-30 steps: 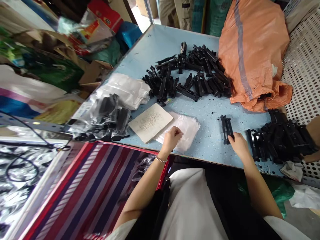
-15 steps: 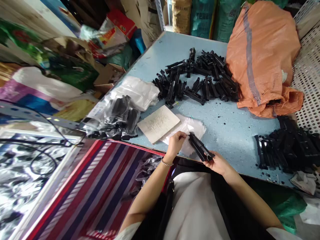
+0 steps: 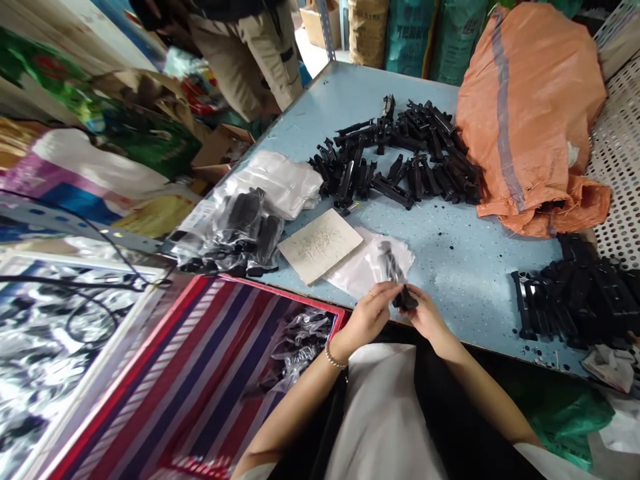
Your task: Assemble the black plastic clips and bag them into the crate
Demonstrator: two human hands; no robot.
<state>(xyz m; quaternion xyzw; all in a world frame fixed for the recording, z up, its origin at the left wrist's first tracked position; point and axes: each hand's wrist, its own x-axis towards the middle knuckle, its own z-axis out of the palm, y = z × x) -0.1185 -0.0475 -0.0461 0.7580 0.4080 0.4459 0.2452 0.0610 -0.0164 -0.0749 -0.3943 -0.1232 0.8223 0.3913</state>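
Fingers of both hands grasping black part (image 3: 395,273) half inside clear bag (image 3: 373,263), wrists together.

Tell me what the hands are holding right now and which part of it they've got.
Both hands, left hand and right hand, hold one black plastic part partly inside a clear bag; the grip is at its near end, by the bag's mouth.

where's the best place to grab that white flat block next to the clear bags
Take the white block by its long near-left edge, coming from the table's front. That edge lies bare; the far-right edge sits on the clear bags, and it is too flat for a top pinch.
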